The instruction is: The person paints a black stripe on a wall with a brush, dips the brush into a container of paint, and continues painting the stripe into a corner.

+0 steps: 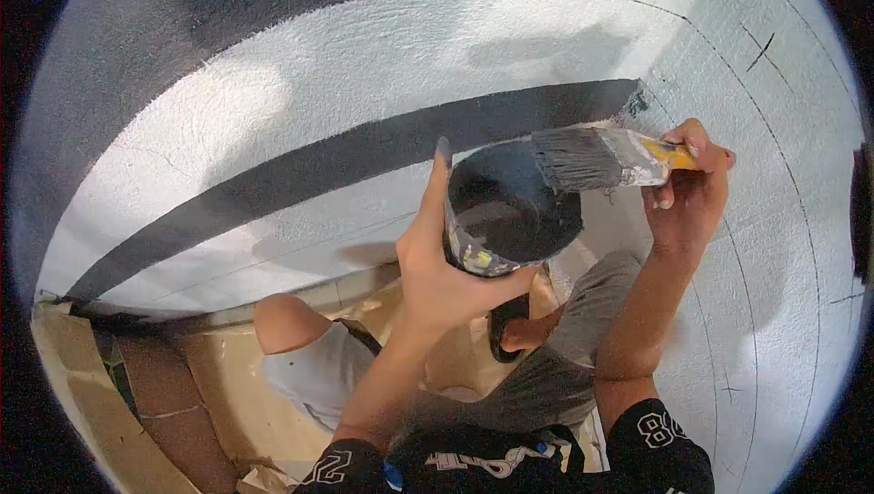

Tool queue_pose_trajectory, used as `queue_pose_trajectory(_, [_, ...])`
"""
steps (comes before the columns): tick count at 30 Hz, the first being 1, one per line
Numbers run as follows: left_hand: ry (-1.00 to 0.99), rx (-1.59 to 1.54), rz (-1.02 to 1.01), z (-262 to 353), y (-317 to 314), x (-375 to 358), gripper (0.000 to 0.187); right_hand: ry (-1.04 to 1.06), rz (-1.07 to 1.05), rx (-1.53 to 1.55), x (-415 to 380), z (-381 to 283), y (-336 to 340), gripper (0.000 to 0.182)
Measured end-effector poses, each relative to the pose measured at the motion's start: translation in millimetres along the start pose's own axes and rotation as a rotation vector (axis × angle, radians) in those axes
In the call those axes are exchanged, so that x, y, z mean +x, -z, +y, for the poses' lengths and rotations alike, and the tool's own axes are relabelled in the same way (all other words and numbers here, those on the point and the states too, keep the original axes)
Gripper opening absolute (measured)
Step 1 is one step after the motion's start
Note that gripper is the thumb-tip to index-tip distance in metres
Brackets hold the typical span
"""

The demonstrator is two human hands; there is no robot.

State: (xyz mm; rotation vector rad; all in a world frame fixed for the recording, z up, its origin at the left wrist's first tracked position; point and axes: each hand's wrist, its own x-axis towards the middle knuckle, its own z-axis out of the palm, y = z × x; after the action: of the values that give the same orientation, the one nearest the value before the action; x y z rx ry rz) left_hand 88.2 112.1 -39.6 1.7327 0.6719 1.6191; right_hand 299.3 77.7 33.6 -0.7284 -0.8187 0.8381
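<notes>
My left hand is wrapped around a paint-smeared cup, its thumb or a finger up along the left side, with a dark tip. Dark grey paint lies inside the cup. In my right hand is a flat paintbrush with a yellow handle and a paint-crusted ferrule, gripped between thumb and fingers. Its dark, paint-laden bristles point left and overlap the cup's far right rim.
Ahead, a rough white wall carries dark grey curved bands. The wall on the right has pencilled curves and cross marks. Brown paper covers the floor, beside a cardboard edge. My bent knees are below the cup.
</notes>
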Motion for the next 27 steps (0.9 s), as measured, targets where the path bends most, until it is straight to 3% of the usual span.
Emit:
queue_pose_trajectory(7, [0.037,0.034,-0.032,7.9,3.1,-0.4,0.098,-0.068,-0.067,0.112,5.3,4.0,2.1,0.024])
queue_pose_trajectory(9, [0.019,0.046,-0.032,13.3,3.8,1.5,0.099,-0.213,0.049,0.242,7.3,9.4,2.7,0.024])
queue_pose_trajectory(16, [0.076,0.031,-0.026,24.9,6.1,2.2,0.100,-0.300,-0.091,0.315,7.6,17.3,-0.2,0.020])
queue_pose_trajectory(20, [0.172,0.006,-0.011,26.2,4.9,-7.3,0.102,-0.202,-0.040,0.237,3.1,10.2,-1.5,0.018])
queue_pose_trajectory(22, [0.180,0.024,-0.039,27.1,2.0,-6.2,0.100,-0.137,-0.132,0.115,2.3,4.8,-4.0,0.019])
queue_pose_trajectory(25, [0.243,0.049,-0.058,24.2,-1.4,-2.4,0.095,-0.063,-0.017,0.125,-0.2,-4.0,-4.9,0.017])
queue_pose_trajectory(27, [0.274,0.040,-0.064,20.2,-2.3,-4.2,0.092,0.060,-0.059,0.145,5.0,-2.5,5.4,0.015])
